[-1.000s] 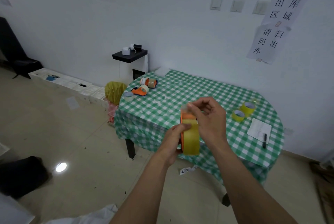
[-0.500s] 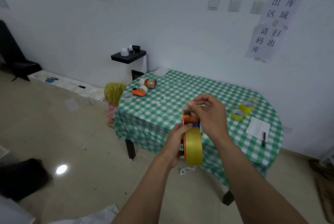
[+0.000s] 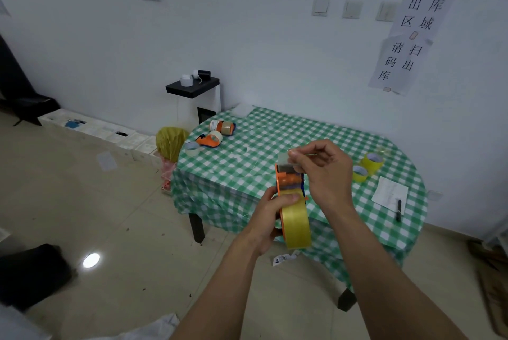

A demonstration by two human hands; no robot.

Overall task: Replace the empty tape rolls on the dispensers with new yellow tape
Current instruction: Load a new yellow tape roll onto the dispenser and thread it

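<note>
My left hand [image 3: 270, 216] grips an orange tape dispenser [image 3: 288, 180] loaded with a yellow tape roll [image 3: 297, 224], held in the air in front of the table. Above the dispenser's metal blade, my right hand [image 3: 323, 172] pinches the free end of the tape [image 3: 283, 159]. Two more orange dispensers [image 3: 210, 140] [image 3: 223, 127] with pale rolls lie on the table's far left, a loose clear roll [image 3: 191, 148] beside them. Two new yellow rolls [image 3: 372, 161] [image 3: 359, 173] sit at the right.
The table [image 3: 247, 175] wears a green checked cloth. A paper sheet [image 3: 389, 194] and a black pen [image 3: 399, 210] lie at its right edge. A yellow bag [image 3: 170, 142] and white boxes [image 3: 110, 133] stand by the wall. A paper scrap [image 3: 283, 259] lies on the floor.
My right hand has drawn the tape end up over the dispenser's blade. The dispenser and both hands have dropped slightly and shifted right in view.
</note>
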